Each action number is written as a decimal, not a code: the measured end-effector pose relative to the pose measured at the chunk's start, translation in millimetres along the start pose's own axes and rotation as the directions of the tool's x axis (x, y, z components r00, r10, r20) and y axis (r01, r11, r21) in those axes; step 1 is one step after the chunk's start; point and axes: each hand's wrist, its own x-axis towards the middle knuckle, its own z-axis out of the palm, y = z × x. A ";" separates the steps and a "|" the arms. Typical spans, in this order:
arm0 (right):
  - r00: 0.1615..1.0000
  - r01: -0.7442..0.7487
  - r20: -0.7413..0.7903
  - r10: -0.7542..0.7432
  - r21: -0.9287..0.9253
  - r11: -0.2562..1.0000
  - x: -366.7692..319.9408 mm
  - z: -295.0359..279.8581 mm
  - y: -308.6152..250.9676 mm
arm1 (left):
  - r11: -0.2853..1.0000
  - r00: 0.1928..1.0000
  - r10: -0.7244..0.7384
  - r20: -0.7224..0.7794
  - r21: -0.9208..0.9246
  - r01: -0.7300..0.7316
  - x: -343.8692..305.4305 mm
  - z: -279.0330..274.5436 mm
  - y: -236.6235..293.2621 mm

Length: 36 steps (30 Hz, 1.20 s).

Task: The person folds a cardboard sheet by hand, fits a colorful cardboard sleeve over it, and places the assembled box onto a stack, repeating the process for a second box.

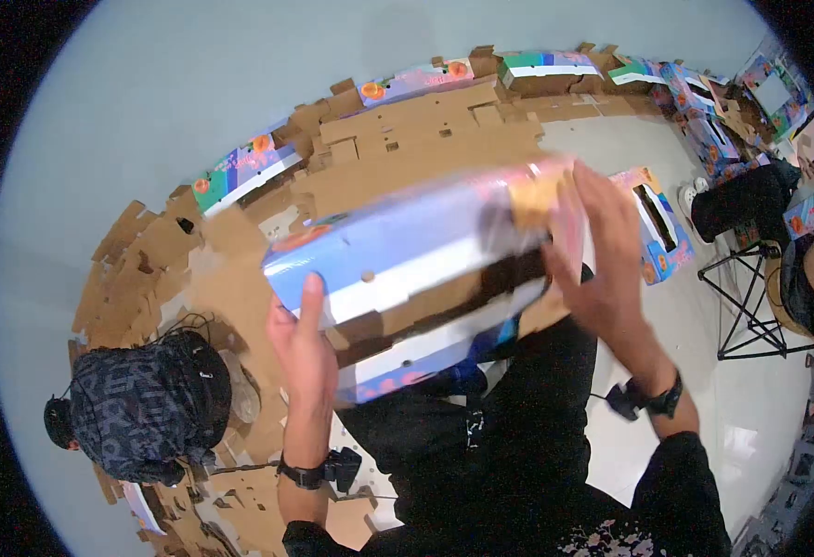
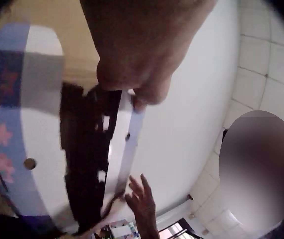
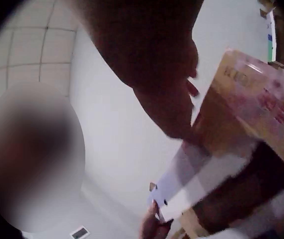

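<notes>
A long printed cardboard box (image 1: 397,246), blue-purple with pink and orange areas, is held up tilted before the person's lap. A long dark opening with white borders runs along the side facing the person. At its left end the left hand (image 1: 307,348) grips it, thumb on the blue face and fingers partly hidden behind. The right hand (image 1: 606,255), blurred, is at the right end with its fingers stretched out. In the left wrist view the right hand (image 2: 143,203) shows spread fingers beside the box's far end. The box (image 3: 226,174) also fills the lower right of the right wrist view.
Flattened brown cardboard (image 1: 425,130) covers the floor ahead and to the left. Several printed boxes line the wall, and another box (image 1: 653,223) lies on the floor at right. A dark patterned backpack (image 1: 147,408) is at left. A seated person and a folding stool (image 1: 750,306) are at right.
</notes>
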 end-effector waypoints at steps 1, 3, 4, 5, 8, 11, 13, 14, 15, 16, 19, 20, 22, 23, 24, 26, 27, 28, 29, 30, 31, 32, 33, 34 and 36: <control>1.000 -0.025 0.017 0.024 0.023 0.999 -10.1 11.8 -19.1 | 0.992 0.997 -0.052 -0.053 -0.118 0.046 1.0 9.6 6.0; 0.988 0.019 0.150 -0.034 0.095 0.995 -25.0 22.0 -61.6 | 0.924 0.964 -0.230 -0.135 -0.343 0.172 -6.1 32.7 23.8; 0.959 0.090 0.253 -0.126 0.148 0.985 -29.1 23.9 -80.2 | 0.874 0.955 -0.278 -0.098 -0.437 0.210 -9.2 40.9 30.5; 0.944 0.041 0.316 -0.092 0.164 0.986 -32.7 30.8 -93.0 | 0.814 0.944 -0.325 -0.057 -0.525 0.248 -12.0 46.5 35.6; 0.986 0.094 0.143 -0.087 -0.048 0.994 -9.7 37.8 -73.1 | 0.663 0.925 -0.365 0.103 -0.670 0.336 -15.3 42.6 33.1; 0.984 0.142 0.108 -0.143 0.012 0.990 7.1 21.9 -54.6 | 0.624 0.933 -0.304 0.192 -0.700 0.348 -22.2 42.5 37.0; 0.977 0.172 0.121 -0.178 0.058 0.983 8.9 13.6 -45.0 | 0.699 0.942 -0.269 0.201 -0.632 0.335 -28.0 37.5 35.1; 0.973 0.181 0.133 -0.190 0.075 0.981 7.9 13.0 -41.3 | 0.702 0.940 -0.267 0.213 -0.626 0.341 -31.5 34.2 30.4; 0.968 0.191 0.148 -0.204 0.095 0.977 6.3 14.6 -37.5 | 0.704 0.938 -0.264 0.224 -0.620 0.347 -35.0 30.9 25.8; 0.962 0.202 0.160 -0.219 0.118 0.972 4.5 17.8 -33.2 | 0.673 0.932 -0.272 0.241 -0.644 0.363 -38.7 28.0 16.9; 0.953 0.175 0.223 -0.206 0.151 0.973 -10.9 40.3 -7.8 | 0.624 0.853 -0.504 0.134 -0.627 0.467 -42.2 33.3 -1.3; 0.936 0.153 0.282 -0.209 0.208 0.966 -14.2 45.2 -3.2 | 0.606 0.841 -0.516 0.165 -0.624 0.494 -48.8 29.0 -16.5; 0.886 0.087 0.408 -0.220 0.319 0.944 -28.0 54.1 0.4 | 0.519 0.769 -0.615 0.175 -0.645 0.561 -65.4 16.5 -46.1; 0.852 0.076 0.474 -0.223 0.310 0.948 -39.0 58.6 3.3 | 0.508 0.748 -0.644 0.162 -0.641 0.576 -76.2 8.5 -68.0; 0.812 0.068 0.537 -0.227 0.299 0.952 -54.6 63.3 5.1 | 0.496 0.727 -0.671 0.148 -0.639 0.588 -88.7 1.5 -86.7; 0.792 0.020 0.573 -0.211 0.321 0.947 -90.3 69.9 5.6 | 0.452 0.651 -0.742 0.160 -0.597 0.662 -119.2 -8.6 -104.1; 0.818 -0.025 0.545 -0.182 0.350 0.936 -110.3 71.0 4.7 | 0.434 0.594 -0.786 0.174 -0.529 0.729 -132.2 -17.3 -107.9; 0.843 -0.066 0.517 -0.151 0.378 0.924 -128.4 68.1 4.3 | 0.503 0.593 -0.791 0.154 -0.389 0.772 -149.8 -31.2 -108.1; 0.847 -0.098 0.521 -0.102 0.342 0.934 -144.0 60.5 5.6 | 0.559 0.597 -0.790 0.138 -0.237 0.795 -167.4 -47.9 -106.2; 0.849 -0.221 0.527 0.048 0.271 0.937 -157.0 50.9 0.6 | 0.594 0.599 -0.791 0.123 -0.079 0.800 -179.5 -61.2 -102.2; 0.829 -0.345 0.523 0.199 0.198 0.918 -170.0 39.0 -7.4 | 0.762 0.773 -0.631 0.071 0.246 0.599 -185.9 -67.6 -89.0; 0.790 -0.465 0.506 0.348 0.124 0.877 -184.2 29.6 -12.7 | 0.779 0.897 -0.428 0.106 0.547 0.307 -190.0 -71.4 -69.4; 0.683 -0.585 0.589 0.432 0.087 0.807 -202.4 25.9 -11.3 | 0.644 0.951 -0.219 0.219 0.764 -0.028 -193.5 -78.6 -58.4; 0.596 -0.722 0.642 0.482 0.166 0.672 -222.2 24.2 -9.9 | 0.491 0.982 -0.090 0.167 0.865 -0.102 -198.6 -91.2 -59.9; 0.403 -0.909 0.757 0.514 0.269 0.317 -255.0 22.3 -11.2 | 0.144 0.988 -0.062 0.142 0.981 -0.132 -196.8 -100.3 -59.3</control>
